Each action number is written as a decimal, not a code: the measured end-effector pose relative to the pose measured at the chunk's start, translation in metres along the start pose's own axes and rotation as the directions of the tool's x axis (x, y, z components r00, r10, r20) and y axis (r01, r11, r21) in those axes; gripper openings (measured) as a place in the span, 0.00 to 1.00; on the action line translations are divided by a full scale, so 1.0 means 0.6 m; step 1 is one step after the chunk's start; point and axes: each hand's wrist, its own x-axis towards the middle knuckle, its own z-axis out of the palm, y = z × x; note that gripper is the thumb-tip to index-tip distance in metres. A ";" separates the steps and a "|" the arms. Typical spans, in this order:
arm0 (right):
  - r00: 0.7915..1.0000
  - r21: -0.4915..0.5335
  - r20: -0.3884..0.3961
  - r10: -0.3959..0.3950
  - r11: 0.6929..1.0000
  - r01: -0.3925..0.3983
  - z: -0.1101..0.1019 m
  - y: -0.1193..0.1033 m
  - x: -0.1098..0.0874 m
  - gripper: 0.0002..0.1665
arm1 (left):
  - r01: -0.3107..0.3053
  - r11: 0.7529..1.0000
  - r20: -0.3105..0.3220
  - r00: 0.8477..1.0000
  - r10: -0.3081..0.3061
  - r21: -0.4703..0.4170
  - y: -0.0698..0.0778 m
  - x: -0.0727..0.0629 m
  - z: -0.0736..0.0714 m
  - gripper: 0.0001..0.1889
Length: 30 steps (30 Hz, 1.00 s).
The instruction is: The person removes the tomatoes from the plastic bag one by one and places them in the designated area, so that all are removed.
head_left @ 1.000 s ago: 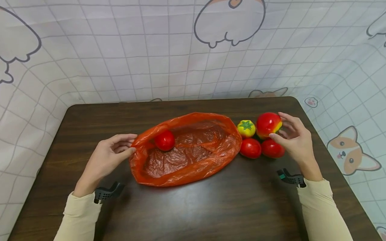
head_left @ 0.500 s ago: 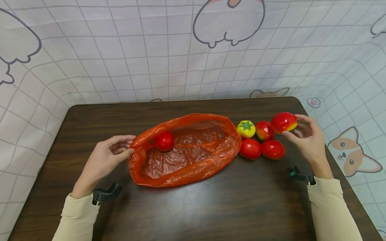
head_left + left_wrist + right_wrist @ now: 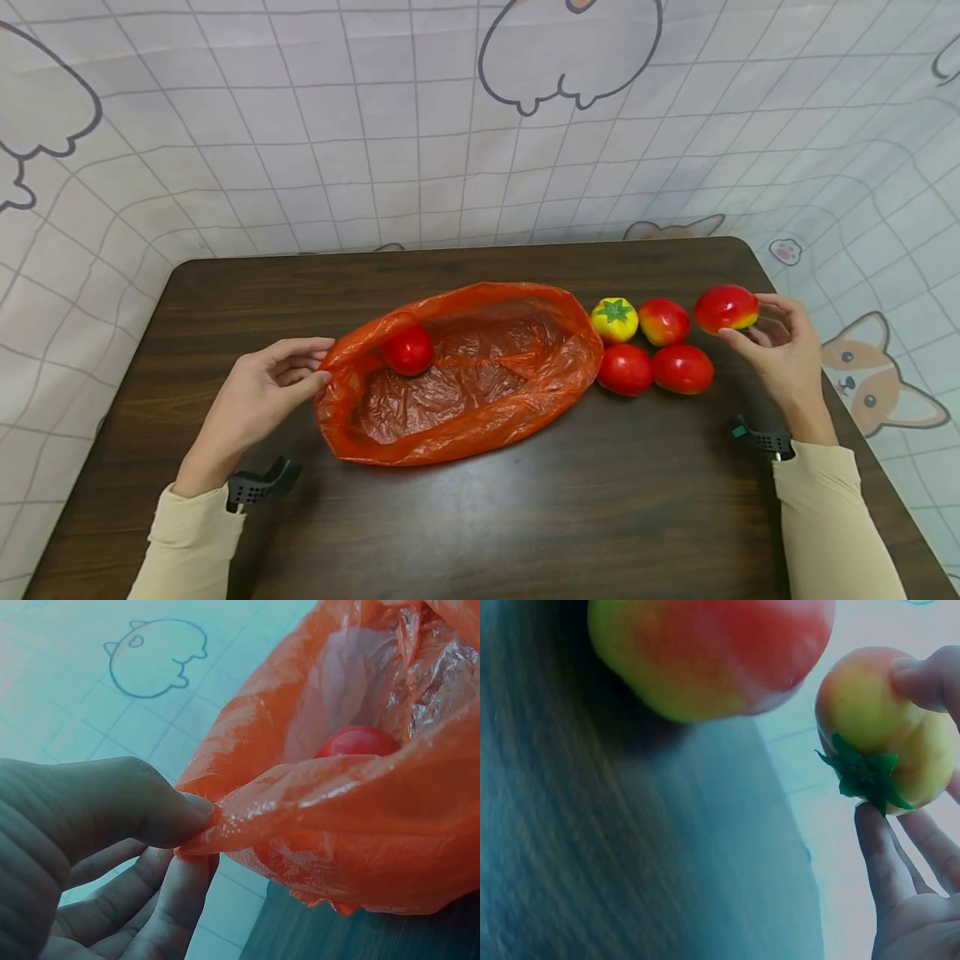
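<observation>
My left hand (image 3: 251,396) pinches the left rim of an orange-red plastic bag (image 3: 457,446) between thumb and fingertips. The bag lies wide open on the table, with one red tomato (image 3: 408,350) inside at its left end. At the right, my right hand (image 3: 783,354) holds a red-and-yellow tomato (image 3: 726,308) by its right side. The right wrist view shows this tomato's green leafy top (image 3: 866,772) facing the fingers. Left of that hand sit a yellow-bottomed tomato with a green star (image 3: 614,320), a red-and-yellow one (image 3: 663,322) and two red ones (image 3: 682,369).
A dark wood table (image 3: 480,533) carries everything. Its rounded back right corner is close beyond my right hand. A white gridded cloth (image 3: 420,125) with cartoon dogs hangs behind and at the sides. The tomato group stands against the bag's right end.
My right hand has moved to the right with the tomato, away from the group, uncovering the red-and-yellow tomato behind it. The left hand keeps its pinch on the bag, barely shifting left.
</observation>
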 end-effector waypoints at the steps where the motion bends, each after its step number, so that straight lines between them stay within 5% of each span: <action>1: 1.000 -0.009 -0.002 -0.002 1.000 0.002 -0.001 0.001 0.000 0.41 | 0.004 1.000 0.001 1.000 -0.004 0.001 0.000 0.000 0.000 0.23; 15: 0.998 -0.171 0.050 0.030 0.985 -0.021 -0.012 0.029 -0.005 0.37 | -0.007 1.000 -0.001 1.000 0.007 -0.014 -0.007 0.001 0.002 0.22; 30: 0.989 -0.222 0.136 0.066 0.974 -0.035 -0.021 0.030 -0.010 0.43 | -0.016 0.999 -0.001 1.000 0.016 -0.034 -0.009 0.002 0.001 0.22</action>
